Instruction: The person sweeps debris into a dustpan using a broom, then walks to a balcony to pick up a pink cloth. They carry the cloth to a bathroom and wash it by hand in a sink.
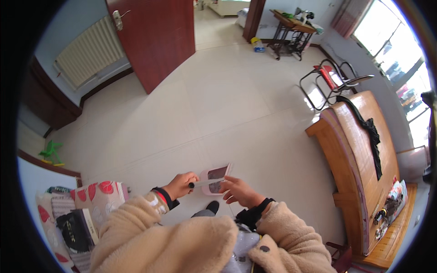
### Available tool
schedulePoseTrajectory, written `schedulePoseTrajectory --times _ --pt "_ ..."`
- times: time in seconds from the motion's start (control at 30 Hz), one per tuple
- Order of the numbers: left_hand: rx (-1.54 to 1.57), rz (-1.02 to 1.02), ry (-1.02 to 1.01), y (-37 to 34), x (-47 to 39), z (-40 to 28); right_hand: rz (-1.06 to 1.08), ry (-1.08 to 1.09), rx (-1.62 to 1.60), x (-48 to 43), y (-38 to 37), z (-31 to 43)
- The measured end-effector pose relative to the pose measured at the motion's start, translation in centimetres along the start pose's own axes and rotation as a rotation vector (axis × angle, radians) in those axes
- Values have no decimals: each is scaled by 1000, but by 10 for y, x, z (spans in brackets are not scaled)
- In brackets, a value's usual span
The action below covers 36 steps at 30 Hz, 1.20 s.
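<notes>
My left hand [180, 186] is curled around a pale pole near its black end cap [191, 185]. The pole [209, 182] runs across to the fingertips of my right hand [240, 191], whose fingers are spread apart; whether they touch it is hard to tell. Below the hands a pink dustpan [205, 175] with a dark inside rests on the tiled floor. Part of it is hidden by the pole and my right hand. The pole may be the dustpan's handle, but the joint is not visible. A dark shoe [213, 207] shows just under the hands.
On the right stands a wooden bed [327, 163] with black cloth [372, 133] on top. Behind it are a folding chair [329, 80] and a treadle sewing machine table [293, 24]. A red door [157, 41] stands ajar. A patterned sofa [99, 194] is at left, near a small green chair [51, 152].
</notes>
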<state>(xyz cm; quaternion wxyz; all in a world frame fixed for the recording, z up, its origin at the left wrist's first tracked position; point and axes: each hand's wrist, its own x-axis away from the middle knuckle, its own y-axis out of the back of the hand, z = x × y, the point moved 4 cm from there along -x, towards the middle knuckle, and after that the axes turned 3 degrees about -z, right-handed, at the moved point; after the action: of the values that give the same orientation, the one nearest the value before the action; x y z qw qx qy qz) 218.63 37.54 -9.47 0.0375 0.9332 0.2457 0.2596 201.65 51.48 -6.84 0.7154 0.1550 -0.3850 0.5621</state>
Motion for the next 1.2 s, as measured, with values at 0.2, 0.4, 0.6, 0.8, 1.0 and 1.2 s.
schedulePoseTrajectory --times 0.2,0.4,0.6,0.8,1.0,1.2 --pt "-222 -70 -223 18 10 1 -85 3 -47 13 60 -6" --pt "-277 -474 17 20 17 -4 -177 -10 -48 44 135 -27" --pt "63 -778 190 20 32 -3 -302 -78 -119 76 210 -56" --pt "243 -1135 191 18 55 33 -468 -32 -139 108 292 -92" --pt "-224 -1159 528 -41 85 107 -763 88 -100 148 379 -134" --pt "182 -616 769 -172 42 126 -1024 203 152 163 433 -170"
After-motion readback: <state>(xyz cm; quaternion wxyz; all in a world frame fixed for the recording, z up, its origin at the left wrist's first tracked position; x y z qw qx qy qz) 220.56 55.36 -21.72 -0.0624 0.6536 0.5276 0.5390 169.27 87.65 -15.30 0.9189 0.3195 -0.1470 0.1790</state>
